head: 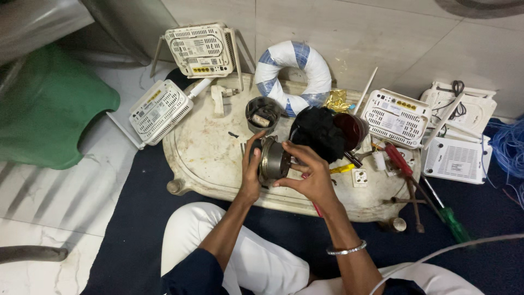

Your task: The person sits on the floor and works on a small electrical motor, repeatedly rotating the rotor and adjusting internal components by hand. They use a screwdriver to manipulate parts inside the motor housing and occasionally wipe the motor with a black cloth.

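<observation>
Head view showed my two hands at the centre of the frame, both closed on one round grey metal part (273,161). My left hand (251,175) cupped its left side, thumb up over the rim. My right hand (308,172) gripped it from the right with fingers spread across its face; a silver bangle (346,251) sat on that wrist.

I counted four white routers with antennas: one at the upper middle (199,50), one left of it and lower (159,111), one at the right (396,116), and one further right (457,159) lying partly under another white device (475,106) with a black cord on it. There were two screwdrivers at the right, a red-handled one (397,159) and a green-handled one (452,221). One white coil wrapped in tape with blue patches (295,76) stood at the top, with a black cloth (318,133) and a dark red cup (352,130) just below it. A small white socket (359,177) lay near my right hand.

All this rested on a stained cream plastic tray table (202,153), set on a dark blue mat (131,218) over pale floor tiles. A green plastic seat (49,106) was at the left, blue cable (510,147) at the right edge.

One grey cup (263,114) stood just above my hands, holding small pale bits I could not make out.
</observation>
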